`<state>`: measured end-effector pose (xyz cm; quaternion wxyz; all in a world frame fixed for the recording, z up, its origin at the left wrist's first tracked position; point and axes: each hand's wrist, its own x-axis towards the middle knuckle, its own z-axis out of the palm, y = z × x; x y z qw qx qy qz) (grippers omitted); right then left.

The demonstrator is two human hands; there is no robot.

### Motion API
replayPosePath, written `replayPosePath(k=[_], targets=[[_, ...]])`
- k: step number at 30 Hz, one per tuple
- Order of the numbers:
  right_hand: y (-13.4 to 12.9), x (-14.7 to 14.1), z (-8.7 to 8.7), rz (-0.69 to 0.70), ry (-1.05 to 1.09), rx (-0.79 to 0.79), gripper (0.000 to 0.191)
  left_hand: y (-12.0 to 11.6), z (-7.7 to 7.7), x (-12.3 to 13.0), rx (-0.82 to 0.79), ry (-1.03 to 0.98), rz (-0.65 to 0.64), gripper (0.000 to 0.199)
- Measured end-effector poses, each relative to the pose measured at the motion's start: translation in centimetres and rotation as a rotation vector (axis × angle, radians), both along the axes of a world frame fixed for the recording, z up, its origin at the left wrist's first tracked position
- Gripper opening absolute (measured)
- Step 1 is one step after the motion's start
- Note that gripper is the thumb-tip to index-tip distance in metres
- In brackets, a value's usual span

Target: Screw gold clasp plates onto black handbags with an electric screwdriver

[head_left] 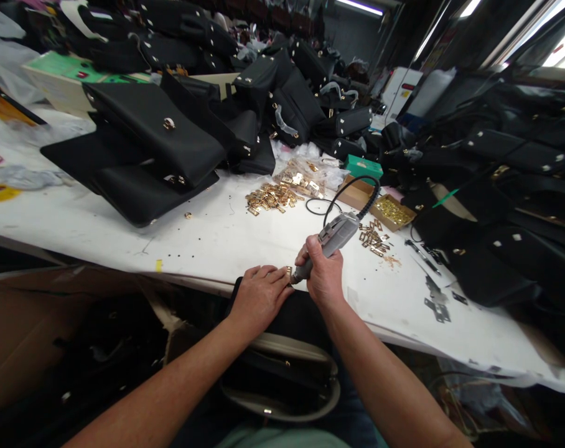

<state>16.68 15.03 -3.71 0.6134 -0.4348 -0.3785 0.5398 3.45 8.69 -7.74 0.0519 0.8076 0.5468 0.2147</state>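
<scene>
By the near table edge point(189, 274), our right hand point(326, 274) clamps a grey power tool point(337, 235), tip at a gold fitting point(289, 274); our left hand point(261, 294) lies on the black bag point(302, 314), its grip we cannot tell.

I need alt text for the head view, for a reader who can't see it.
A person's right hand grips a corded grey handheld tool, its tip at a small gold metal piece beside the left hand, which rests on a black bag at the table edge. Small gold parts lie piled on the white table, with black bags heaped behind.
</scene>
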Motion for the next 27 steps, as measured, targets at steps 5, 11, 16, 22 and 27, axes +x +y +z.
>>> replayPosePath(k=[5, 11, 16, 22, 27], targets=[[0.2, 0.0, 0.1, 0.000, -0.012, 0.000, 0.042, 0.1, 0.0, 0.0, 0.001, -0.008, 0.004, 0.026], [1.0, 0.2, -0.4, -0.043, -0.051, 0.026, 0.042, 0.1, 0.0, 0.1, -0.011, -0.033, 0.017, 0.029], [1.4, 0.0, -0.5, -0.036, -0.076, 0.031, 0.041, 0.2, 0.2, 0.2, -0.046, -0.058, 0.049, 0.038], [1.6, -0.2, -0.8, -0.020, -0.086, 0.022, 0.041, 0.3, 0.0, 0.2, -0.047, -0.049, 0.083, 0.051], [1.6, -0.3, -1.3, -0.013, -0.100, 0.005, 0.041, 0.3, -0.1, 0.2, -0.064, -0.046, 0.071, 0.053]])
